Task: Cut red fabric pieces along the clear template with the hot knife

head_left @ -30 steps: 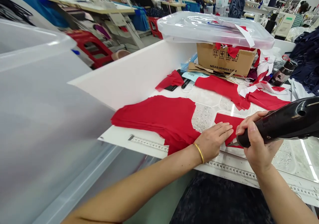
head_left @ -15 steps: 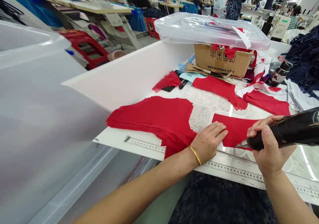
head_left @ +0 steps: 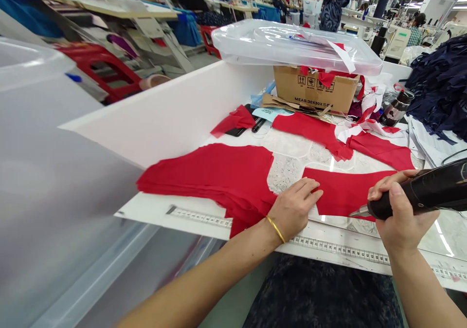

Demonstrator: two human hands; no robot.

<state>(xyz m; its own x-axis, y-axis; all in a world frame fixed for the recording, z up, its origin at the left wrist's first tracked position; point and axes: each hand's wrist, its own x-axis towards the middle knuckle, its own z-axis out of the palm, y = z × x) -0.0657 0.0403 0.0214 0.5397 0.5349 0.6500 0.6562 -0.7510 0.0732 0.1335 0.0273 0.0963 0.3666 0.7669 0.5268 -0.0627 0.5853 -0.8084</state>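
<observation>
My left hand [head_left: 294,210] lies flat with fingers stretched out, its fingertips on the left edge of a red fabric piece [head_left: 339,191]. My right hand [head_left: 403,221] is wrapped round a thick black hand tool [head_left: 438,187] with a tapered metal nozzle. The nozzle tip points left, at the near edge of that red piece; whether it touches the cloth I cannot tell. Beside my left wrist, a stack of cut red fabric [head_left: 211,170] hangs slightly over the table's front edge. A measuring tape [head_left: 339,249] runs along that edge, partly covered by the stack and my arm.
Behind lie more red pieces [head_left: 314,129], a cardboard box [head_left: 314,89] under a clear plastic lid [head_left: 292,43], and a dark bottle [head_left: 397,108]. Navy fabric strips [head_left: 441,84] are heaped at right. A white side board [head_left: 175,109] and a translucent bin [head_left: 54,172] stand at left.
The nozzle tip has moved right along the near edge of the red piece with my right hand. My left hand stays on the cloth. The whole view has shifted slightly.
</observation>
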